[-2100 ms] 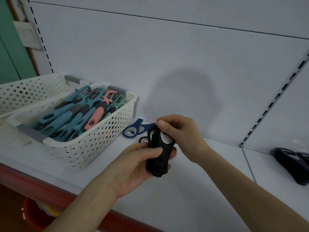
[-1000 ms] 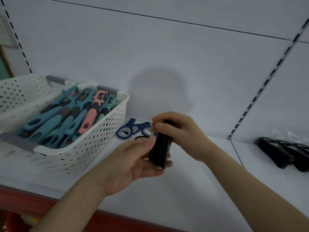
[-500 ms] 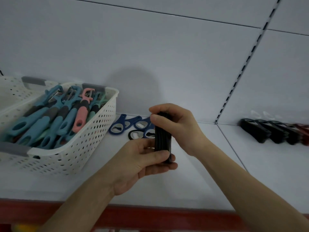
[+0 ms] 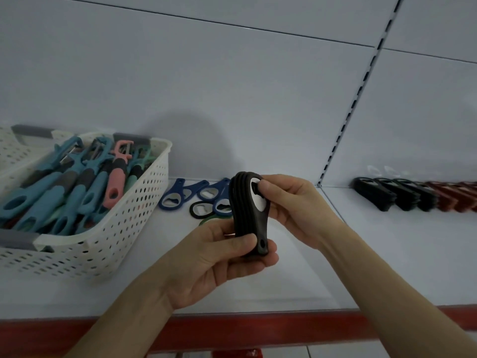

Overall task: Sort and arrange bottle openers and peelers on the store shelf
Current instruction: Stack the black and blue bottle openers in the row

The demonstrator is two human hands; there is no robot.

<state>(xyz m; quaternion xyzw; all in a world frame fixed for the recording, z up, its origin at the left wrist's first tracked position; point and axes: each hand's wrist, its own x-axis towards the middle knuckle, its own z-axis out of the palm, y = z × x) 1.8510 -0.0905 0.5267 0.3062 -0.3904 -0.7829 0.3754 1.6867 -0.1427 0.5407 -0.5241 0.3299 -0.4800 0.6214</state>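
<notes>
– Well, what do we hold?
– A stack of black bottle openers (image 4: 244, 215), upright above the shelf (image 4: 361, 267), near its middle. Our left hand (image 4: 214, 262) grips its lower end; our right hand (image 4: 294, 210) pinches the top.
– And around it?
– Just beyond lie loose blue openers (image 4: 180, 193); the white basket (image 4: 116, 236) of peelers (image 4: 85, 184) stands left; a row of black and red openers (image 4: 402, 196) lines the far right.

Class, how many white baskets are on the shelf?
2. One basket, full of peelers, sits at the left; the second basket stands behind it, partly out of view.
</notes>
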